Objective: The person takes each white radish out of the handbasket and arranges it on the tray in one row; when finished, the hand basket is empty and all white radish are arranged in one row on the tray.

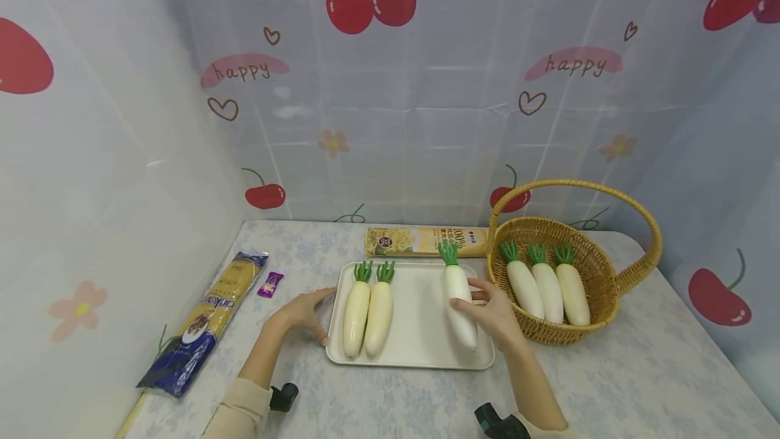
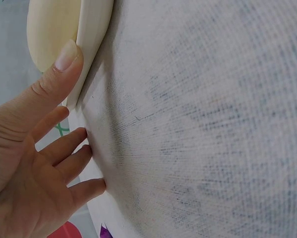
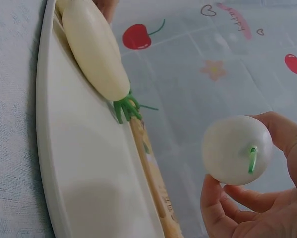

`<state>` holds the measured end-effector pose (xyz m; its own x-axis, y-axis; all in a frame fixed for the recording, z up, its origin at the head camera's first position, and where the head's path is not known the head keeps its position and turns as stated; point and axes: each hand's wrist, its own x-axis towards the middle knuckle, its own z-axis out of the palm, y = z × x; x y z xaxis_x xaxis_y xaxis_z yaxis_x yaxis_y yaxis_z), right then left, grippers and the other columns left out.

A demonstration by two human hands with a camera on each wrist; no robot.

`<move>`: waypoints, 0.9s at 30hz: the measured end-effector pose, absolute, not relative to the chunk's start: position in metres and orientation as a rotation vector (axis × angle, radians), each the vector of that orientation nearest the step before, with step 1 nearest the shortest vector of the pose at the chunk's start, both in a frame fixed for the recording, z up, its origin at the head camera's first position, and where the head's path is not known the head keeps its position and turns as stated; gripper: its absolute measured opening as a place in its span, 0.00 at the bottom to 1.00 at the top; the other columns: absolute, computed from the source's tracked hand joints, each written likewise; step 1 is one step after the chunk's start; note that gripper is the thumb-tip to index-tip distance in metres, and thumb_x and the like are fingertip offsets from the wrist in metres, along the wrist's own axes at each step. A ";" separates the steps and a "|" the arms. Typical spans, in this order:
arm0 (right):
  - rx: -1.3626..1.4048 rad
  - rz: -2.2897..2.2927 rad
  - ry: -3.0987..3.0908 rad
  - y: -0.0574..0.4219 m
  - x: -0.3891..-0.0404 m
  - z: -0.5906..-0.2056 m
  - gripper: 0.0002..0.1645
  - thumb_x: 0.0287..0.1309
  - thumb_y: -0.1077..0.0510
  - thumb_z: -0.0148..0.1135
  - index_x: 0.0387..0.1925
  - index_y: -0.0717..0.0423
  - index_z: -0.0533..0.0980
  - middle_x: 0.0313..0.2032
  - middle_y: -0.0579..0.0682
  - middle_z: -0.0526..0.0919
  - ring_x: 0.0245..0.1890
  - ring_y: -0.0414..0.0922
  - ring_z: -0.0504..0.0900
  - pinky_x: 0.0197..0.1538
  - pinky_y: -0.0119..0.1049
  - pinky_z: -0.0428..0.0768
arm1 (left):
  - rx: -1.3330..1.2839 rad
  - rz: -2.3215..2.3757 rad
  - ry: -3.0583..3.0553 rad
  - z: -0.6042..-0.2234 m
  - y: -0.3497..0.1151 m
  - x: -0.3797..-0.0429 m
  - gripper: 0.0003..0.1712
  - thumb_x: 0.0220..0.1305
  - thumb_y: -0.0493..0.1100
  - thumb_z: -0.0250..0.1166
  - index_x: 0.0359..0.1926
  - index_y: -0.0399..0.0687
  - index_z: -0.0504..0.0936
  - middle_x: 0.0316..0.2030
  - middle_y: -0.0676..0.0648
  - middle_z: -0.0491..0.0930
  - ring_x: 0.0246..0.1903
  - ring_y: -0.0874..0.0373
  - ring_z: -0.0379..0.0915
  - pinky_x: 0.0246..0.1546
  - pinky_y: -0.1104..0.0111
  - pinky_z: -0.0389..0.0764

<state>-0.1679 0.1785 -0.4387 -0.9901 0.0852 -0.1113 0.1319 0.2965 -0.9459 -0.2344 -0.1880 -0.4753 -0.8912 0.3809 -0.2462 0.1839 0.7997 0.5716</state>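
Note:
My right hand (image 1: 498,316) grips a white radish (image 1: 461,320) with green leaf stubs, thumb on one side and fingers on the other. In the right wrist view, that radish (image 3: 235,151) is held clear above the white tray (image 3: 89,163), its rounded end toward the camera. Two more radishes (image 1: 356,320) lie side by side in the left part of the tray. My left hand (image 1: 301,314) is at the tray's left edge with fingers spread; in the left wrist view its thumb (image 2: 59,74) touches the rim and the fingertips are by the tablecloth.
A wicker basket (image 1: 551,337) with a tall handle stands right of the tray, holding three radishes (image 1: 546,290). A yellow noodle packet (image 1: 414,241) lies behind the tray. At left are a blue-and-gold pasta bag (image 1: 204,324) and a small purple candy (image 1: 271,284). A printed curtain (image 1: 420,120) closes the back.

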 end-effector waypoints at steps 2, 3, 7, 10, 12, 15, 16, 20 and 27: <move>0.217 -1.823 2.498 0.176 -0.168 -0.439 0.38 0.50 0.56 0.69 0.61 0.66 0.66 0.47 0.66 0.76 0.40 0.50 0.80 0.40 0.38 0.81 | 0.429 0.784 2.637 -0.475 -0.188 -0.235 0.62 0.24 0.39 0.83 0.68 0.41 0.63 0.64 0.33 0.64 0.64 0.36 0.57 0.62 0.45 0.62; 0.219 -1.823 2.497 0.175 -0.168 -0.440 0.38 0.50 0.56 0.69 0.60 0.67 0.67 0.47 0.66 0.76 0.39 0.50 0.80 0.39 0.38 0.81 | 0.428 0.785 2.637 -0.475 -0.188 -0.235 0.62 0.24 0.39 0.83 0.68 0.41 0.63 0.64 0.33 0.64 0.64 0.36 0.57 0.62 0.45 0.62; 0.221 -1.835 2.484 0.171 -0.167 -0.442 0.37 0.50 0.57 0.69 0.60 0.67 0.67 0.46 0.66 0.76 0.37 0.50 0.80 0.39 0.38 0.80 | 0.428 0.787 2.636 -0.475 -0.188 -0.235 0.62 0.24 0.39 0.83 0.68 0.42 0.63 0.64 0.33 0.64 0.64 0.36 0.57 0.62 0.45 0.62; 0.212 -1.855 2.463 0.168 -0.168 -0.445 0.37 0.50 0.57 0.69 0.59 0.67 0.67 0.46 0.66 0.76 0.37 0.49 0.80 0.39 0.38 0.81 | 0.424 0.788 2.636 -0.475 -0.188 -0.235 0.62 0.24 0.39 0.83 0.68 0.42 0.64 0.64 0.33 0.64 0.64 0.36 0.57 0.62 0.45 0.62; 0.198 -1.868 2.452 0.167 -0.168 -0.447 0.37 0.50 0.58 0.69 0.59 0.68 0.67 0.45 0.66 0.77 0.36 0.49 0.80 0.38 0.39 0.81 | 0.420 0.785 2.637 -0.475 -0.188 -0.235 0.62 0.24 0.38 0.83 0.68 0.42 0.64 0.64 0.33 0.64 0.64 0.36 0.57 0.62 0.45 0.62; 0.187 -1.883 2.446 0.164 -0.169 -0.450 0.36 0.49 0.59 0.69 0.59 0.68 0.68 0.45 0.66 0.77 0.36 0.48 0.80 0.37 0.39 0.81 | 0.412 0.784 2.635 -0.475 -0.188 -0.234 0.62 0.24 0.38 0.83 0.68 0.42 0.64 0.64 0.33 0.64 0.64 0.36 0.57 0.62 0.44 0.62; 0.184 -1.889 2.442 0.164 -0.169 -0.451 0.36 0.49 0.59 0.69 0.59 0.69 0.68 0.44 0.66 0.77 0.35 0.48 0.80 0.37 0.39 0.81 | 0.412 0.784 2.633 -0.475 -0.187 -0.234 0.62 0.24 0.38 0.83 0.67 0.42 0.64 0.64 0.33 0.64 0.64 0.35 0.57 0.62 0.44 0.62; 0.195 -1.903 2.429 0.161 -0.170 -0.456 0.36 0.48 0.60 0.69 0.58 0.68 0.68 0.44 0.66 0.77 0.36 0.49 0.79 0.36 0.39 0.81 | 0.406 0.789 2.629 -0.475 -0.187 -0.233 0.62 0.25 0.38 0.83 0.67 0.42 0.64 0.64 0.33 0.64 0.64 0.35 0.57 0.62 0.44 0.62; 0.203 -1.876 2.464 0.155 -0.172 -0.463 0.35 0.47 0.60 0.70 0.57 0.69 0.70 0.42 0.65 0.78 0.36 0.49 0.79 0.35 0.38 0.81 | 0.407 0.798 2.634 -0.477 -0.188 -0.234 0.62 0.24 0.38 0.83 0.67 0.42 0.64 0.64 0.33 0.64 0.64 0.36 0.57 0.62 0.45 0.62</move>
